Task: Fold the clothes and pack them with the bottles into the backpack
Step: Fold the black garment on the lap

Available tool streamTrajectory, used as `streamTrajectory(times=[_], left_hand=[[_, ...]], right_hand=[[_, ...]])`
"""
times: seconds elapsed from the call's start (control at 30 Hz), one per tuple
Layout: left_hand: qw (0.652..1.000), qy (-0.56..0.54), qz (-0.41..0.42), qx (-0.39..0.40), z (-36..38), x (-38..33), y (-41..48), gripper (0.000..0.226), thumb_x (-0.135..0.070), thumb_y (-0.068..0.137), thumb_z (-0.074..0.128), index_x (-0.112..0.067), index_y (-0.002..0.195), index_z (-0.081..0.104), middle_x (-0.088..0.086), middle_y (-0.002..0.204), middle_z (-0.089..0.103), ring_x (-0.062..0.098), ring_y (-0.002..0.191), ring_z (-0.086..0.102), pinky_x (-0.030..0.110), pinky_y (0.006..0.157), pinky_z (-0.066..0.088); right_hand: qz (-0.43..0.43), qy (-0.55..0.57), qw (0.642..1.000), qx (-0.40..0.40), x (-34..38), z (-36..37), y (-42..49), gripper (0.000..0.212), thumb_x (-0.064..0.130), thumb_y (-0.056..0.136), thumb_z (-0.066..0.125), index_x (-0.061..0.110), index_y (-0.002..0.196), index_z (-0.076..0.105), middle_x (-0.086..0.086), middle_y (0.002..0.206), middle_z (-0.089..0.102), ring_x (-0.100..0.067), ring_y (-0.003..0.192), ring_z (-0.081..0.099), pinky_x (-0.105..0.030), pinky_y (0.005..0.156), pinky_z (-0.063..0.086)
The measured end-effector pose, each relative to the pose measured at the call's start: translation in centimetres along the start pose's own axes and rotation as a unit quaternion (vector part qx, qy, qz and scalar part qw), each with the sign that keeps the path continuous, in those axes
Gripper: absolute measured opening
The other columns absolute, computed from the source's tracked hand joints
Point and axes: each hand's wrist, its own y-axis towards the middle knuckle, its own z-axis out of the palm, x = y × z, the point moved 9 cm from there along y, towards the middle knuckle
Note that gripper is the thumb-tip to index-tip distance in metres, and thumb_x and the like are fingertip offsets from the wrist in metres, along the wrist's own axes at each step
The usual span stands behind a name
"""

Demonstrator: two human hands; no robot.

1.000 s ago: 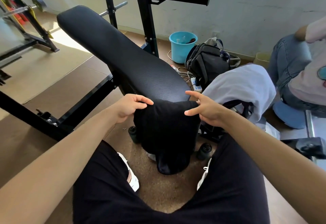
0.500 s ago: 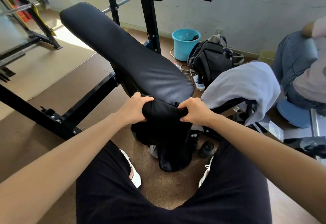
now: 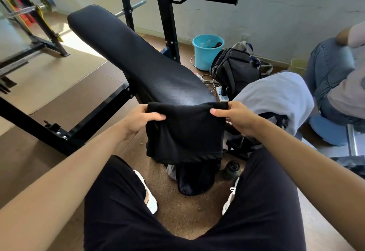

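Black garment (image 3: 185,132), soft and light, hangs between your two hands at the near end of the padded tabletop (image 3: 158,69). Your left hand (image 3: 142,118) pinches its top left corner and your right hand (image 3: 235,118) pinches the top right corner, with the fingers (image 3: 155,117) curled over the upper edge.

Expect limp, slightly slick cloth that sags and slides. It is best held at corners and hems, with the top edge kept taut.

Below your fingers, more dark cloth (image 3: 195,181) trails onto the floor; you cannot tell whether it is the same piece. A dark bottle (image 3: 231,169) stands on the floor below your right fingers. To their right, a pale garment (image 3: 276,92) drapes over something strapped and mostly hidden. A black backpack (image 3: 235,71) sits beyond your fingers.
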Motion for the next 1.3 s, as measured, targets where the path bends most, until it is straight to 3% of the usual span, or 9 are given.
streamTrajectory(times=[0.13, 0.33, 0.53, 0.67, 0.8, 0.97, 1.07, 1.17, 1.3], left_hand=[[0.975, -0.213, -0.024, -0.067, 1.0, -0.5, -0.2, 0.017, -0.015, 0.100, 0.059, -0.012, 0.100, 0.075, 0.006, 0.104, 0.079, 0.019, 0.094, 0.075, 0.029, 0.082, 0.059], [0.950, -0.261, -0.117, -0.129, 1.8, 4.8, 0.7, 0.028, -0.026, 0.101, 0.061, -0.008, 0.119, 0.071, 0.014, 0.116, 0.075, 0.026, 0.101, 0.073, 0.033, 0.082, 0.061], [0.979, -0.088, -0.170, -0.073, 2.7, 9.4, 0.0, 0.047, -0.045, 0.079, 0.082, -0.031, 0.122, 0.070, -0.006, 0.116, 0.076, 0.022, 0.113, 0.069, 0.049, 0.098, 0.055], [0.985, -0.004, -0.155, -0.078, 3.4, 11.9, 0.4, 0.097, -0.045, 0.039, 0.102, -0.026, 0.126, 0.063, -0.004, 0.119, 0.073, 0.017, 0.113, 0.069, 0.049, 0.099, 0.056], [0.975, 0.075, -0.133, -0.164, 4.8, 9.3, -0.9, 0.078, -0.026, 0.066, 0.093, -0.018, 0.126, 0.043, -0.001, 0.122, 0.058, 0.019, 0.113, 0.056, 0.039, 0.100, 0.048], [0.979, -0.066, -0.117, -0.152, 8.5, 6.1, -1.4, 0.055, -0.029, 0.082, 0.071, -0.021, 0.127, 0.041, 0.006, 0.124, 0.062, 0.023, 0.110, 0.063, 0.045, 0.089, 0.059], [0.966, -0.203, -0.132, -0.087, 11.0, 5.2, -2.2, 0.039, -0.020, 0.098, 0.055, -0.019, 0.135, 0.044, 0.012, 0.127, 0.062, 0.026, 0.112, 0.064, 0.046, 0.089, 0.060], [0.962, -0.245, -0.118, -0.029, 11.6, 4.8, -2.7, 0.034, -0.025, 0.102, 0.049, -0.019, 0.135, 0.057, 0.012, 0.125, 0.064, 0.029, 0.105, 0.068, 0.044, 0.095, 0.058], [0.952, -0.178, -0.123, -0.218, 6.6, 6.3, -3.0, 0.020, -0.028, 0.098, 0.058, -0.016, 0.112, 0.067, 0.007, 0.102, 0.068, 0.021, 0.086, 0.066, 0.031, 0.071, 0.056]], right_hand=[[0.042, 0.240, 0.970, 0.015, 0.6, 1.1, -0.7, 0.043, 0.038, 0.096, 0.061, 0.006, 0.123, 0.069, -0.011, 0.127, 0.072, -0.024, 0.120, 0.067, -0.043, 0.108, 0.048], [0.117, 0.208, 0.971, 0.027, -6.7, 4.4, -2.0, 0.033, 0.026, 0.100, 0.063, 0.010, 0.128, 0.067, -0.010, 0.128, 0.071, -0.024, 0.118, 0.069, -0.039, 0.105, 0.051], [0.069, 0.140, 0.986, -0.066, -9.5, 4.3, -2.4, 0.027, 0.012, 0.104, 0.057, 0.004, 0.129, 0.064, -0.011, 0.115, 0.076, -0.025, 0.106, 0.074, -0.031, 0.085, 0.061], [0.016, 0.001, 0.996, -0.083, -8.8, 4.7, -2.8, 0.021, 0.013, 0.105, 0.054, 0.019, 0.118, 0.069, -0.002, 0.113, 0.077, -0.025, 0.112, 0.071, -0.043, 0.100, 0.057], [-0.077, -0.293, 0.949, -0.085, -6.3, 6.3, -3.4, 0.043, 0.020, 0.106, 0.051, 0.031, 0.147, 0.052, 0.000, 0.135, 0.067, -0.026, 0.131, 0.058, -0.041, 0.110, 0.046], [-0.118, -0.321, 0.939, -0.044, -5.4, 10.3, -5.4, 0.065, 0.043, 0.103, 0.055, 0.031, 0.160, 0.027, 0.002, 0.154, 0.050, -0.018, 0.143, 0.045, -0.032, 0.115, 0.039], [-0.107, -0.285, 0.948, -0.091, -5.8, 9.9, -6.1, 0.087, 0.050, 0.087, 0.074, 0.032, 0.159, 0.029, 0.018, 0.145, 0.054, -0.002, 0.134, 0.048, -0.023, 0.110, 0.040], [-0.116, -0.148, 0.973, -0.137, -6.3, 8.3, -6.2, 0.066, 0.025, 0.086, 0.081, 0.032, 0.145, 0.052, 0.020, 0.126, 0.068, 0.000, 0.121, 0.061, -0.031, 0.106, 0.050], [-0.037, 0.164, 0.982, -0.083, -7.9, 7.9, -5.7, 0.043, -0.003, 0.094, 0.065, 0.021, 0.130, 0.065, -0.005, 0.122, 0.074, -0.025, 0.119, 0.068, -0.035, 0.096, 0.057]])
